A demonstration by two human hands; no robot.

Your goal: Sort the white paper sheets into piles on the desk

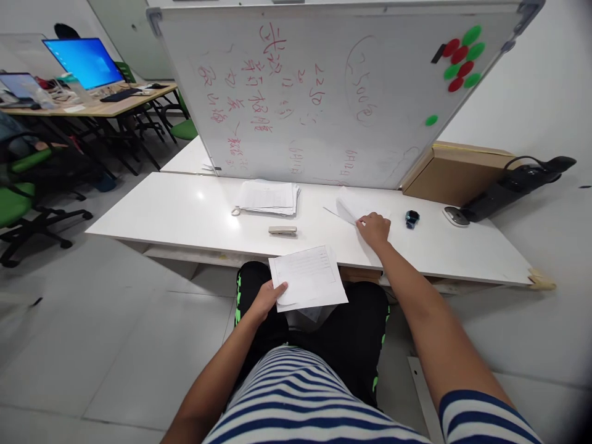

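My left hand (267,300) pinches the lower left corner of a printed sheet of paper (309,274), held over my lap in front of the desk edge. Whether it is one sheet or a few, I cannot tell. Over the desk, my right hand (375,229) has its fingers closed on the edge of some white paper (348,205), which is partly hidden behind the hand. A beige stapler (282,231) lies between the hands, toward the left. Behind it rests a stack of printed papers (267,197), with a small ring-shaped item (235,211) at its near left corner.
A whiteboard (314,111) with red writing and round magnets stands along the back of the white desk (185,209). To the right are a watch (412,218), a mouse (456,216), a black bottle (504,188) and a cardboard box (456,172). A monitor (83,61) stands far left.
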